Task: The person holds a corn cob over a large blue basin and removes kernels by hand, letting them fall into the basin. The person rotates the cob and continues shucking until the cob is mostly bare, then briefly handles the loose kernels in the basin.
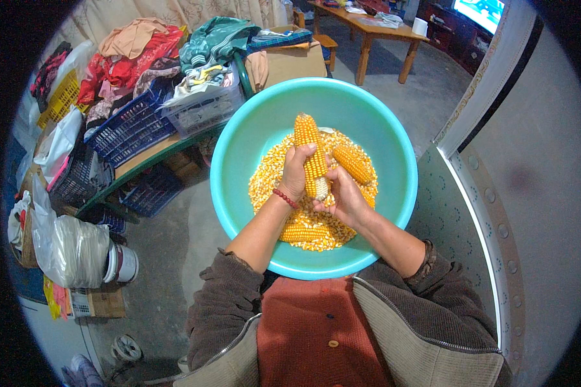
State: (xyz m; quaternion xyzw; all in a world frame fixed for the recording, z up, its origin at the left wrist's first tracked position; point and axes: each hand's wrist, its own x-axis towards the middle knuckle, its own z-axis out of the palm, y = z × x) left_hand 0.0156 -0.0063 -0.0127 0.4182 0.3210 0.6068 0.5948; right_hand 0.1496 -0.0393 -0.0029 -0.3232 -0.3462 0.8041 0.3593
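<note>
A yellow corn cob (308, 138) stands nearly upright in my left hand (294, 174), which wraps its middle with the thumb across the front. Kernels are gone from a pale patch near its lower end. My right hand (349, 199) is at that end, thumb and fingers around the bare patch. Both hands are over a turquoise plastic basin (252, 128) holding a bed of loose corn kernels (270, 181). Another corn cob (352, 164) lies on the kernels beyond my right hand. A further corn cob (303, 233) rests near the basin's front side, below my wrists.
To the left, a green-edged shelf (140, 176) bears a blue plastic basket (130, 128), a clear crate (206, 109) and heaped clothes (135, 51). White buckets (125, 262) stand on the floor. A patterned panel (457, 232) rises at right; a wooden table (368, 26) stands behind.
</note>
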